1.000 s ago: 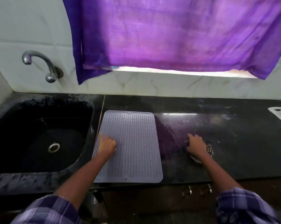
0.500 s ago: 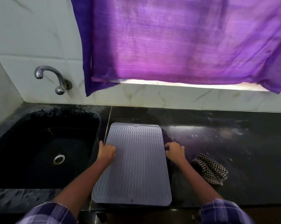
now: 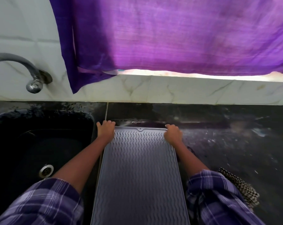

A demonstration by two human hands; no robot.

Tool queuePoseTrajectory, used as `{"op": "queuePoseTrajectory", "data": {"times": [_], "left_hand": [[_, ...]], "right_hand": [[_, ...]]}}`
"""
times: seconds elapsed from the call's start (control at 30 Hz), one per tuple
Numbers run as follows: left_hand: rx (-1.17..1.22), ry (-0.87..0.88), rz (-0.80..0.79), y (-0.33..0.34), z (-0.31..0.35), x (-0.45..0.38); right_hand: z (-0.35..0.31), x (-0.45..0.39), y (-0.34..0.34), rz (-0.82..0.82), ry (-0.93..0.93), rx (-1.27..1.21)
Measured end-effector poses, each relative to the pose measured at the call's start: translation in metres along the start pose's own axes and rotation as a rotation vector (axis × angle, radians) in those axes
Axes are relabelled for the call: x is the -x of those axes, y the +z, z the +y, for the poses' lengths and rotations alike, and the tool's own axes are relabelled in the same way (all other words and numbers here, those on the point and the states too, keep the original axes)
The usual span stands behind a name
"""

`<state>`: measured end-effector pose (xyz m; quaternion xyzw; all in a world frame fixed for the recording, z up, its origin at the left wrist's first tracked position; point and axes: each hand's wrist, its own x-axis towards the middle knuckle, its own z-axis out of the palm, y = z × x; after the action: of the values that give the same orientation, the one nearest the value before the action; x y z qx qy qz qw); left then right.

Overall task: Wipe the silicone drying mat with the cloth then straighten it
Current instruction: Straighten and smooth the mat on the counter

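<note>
The grey ribbed silicone drying mat (image 3: 139, 172) lies lengthwise on the black counter, just right of the sink. My left hand (image 3: 105, 129) rests on its far left corner, fingers reaching past the edge onto the counter. My right hand (image 3: 173, 133) sits on the far right corner, fingers curled over the mat's far edge. The black-and-white checked cloth (image 3: 241, 189) lies crumpled on the counter at the near right, apart from both hands and partly hidden by my right sleeve.
A black sink (image 3: 40, 143) with a metal drain (image 3: 46, 170) is left of the mat. A metal tap (image 3: 23, 69) sticks out of the white tiled wall. A purple curtain (image 3: 178, 34) hangs over the window behind the counter (image 3: 227, 143).
My right hand let go of the cloth and moved to the mat. Both hands then slid along the mat's sides to its far corners. The view moved closer.
</note>
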<state>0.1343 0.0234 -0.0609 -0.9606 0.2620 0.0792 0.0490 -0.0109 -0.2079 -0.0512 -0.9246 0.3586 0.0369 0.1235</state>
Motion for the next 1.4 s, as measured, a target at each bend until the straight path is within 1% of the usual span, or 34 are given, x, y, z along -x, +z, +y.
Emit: {"op": "queuePoseTrajectory", "data": {"times": [0.13, 0.27, 0.3, 0.37, 0.5, 0.67, 0.93, 1.1, 1.4], "left_hand": [[0.053, -0.005, -0.024, 0.0, -0.004, -0.014], [0.236, -0.036, -0.032, -0.011, -0.012, -0.023], [0.254, -0.034, -0.028, -0.015, -0.013, -0.024], [0.214, -0.015, -0.013, -0.021, -0.013, -0.022], [0.182, -0.001, 0.067, -0.033, -0.01, -0.005], [0.257, -0.041, 0.173, -0.058, -0.016, 0.029], [0.371, -0.086, 0.309, -0.102, -0.017, 0.062], [0.363, -0.093, 0.314, -0.103, -0.017, 0.064], [0.39, -0.109, 0.311, -0.093, -0.021, 0.042]], "right_hand": [[-0.005, -0.015, 0.006, 0.004, 0.026, 0.041], [-0.002, -0.022, 0.006, 0.06, 0.021, 0.061], [-0.001, -0.024, 0.004, 0.072, 0.009, 0.076], [-0.001, -0.023, 0.0, 0.085, -0.022, 0.119], [-0.004, -0.006, -0.009, 0.163, -0.083, 0.116], [-0.002, 0.018, -0.04, 0.303, -0.116, 0.015], [-0.004, 0.036, -0.092, 0.418, -0.148, -0.061], [-0.008, 0.032, -0.1, 0.412, -0.172, -0.064], [-0.015, 0.008, -0.088, 0.362, -0.168, -0.071]]}}
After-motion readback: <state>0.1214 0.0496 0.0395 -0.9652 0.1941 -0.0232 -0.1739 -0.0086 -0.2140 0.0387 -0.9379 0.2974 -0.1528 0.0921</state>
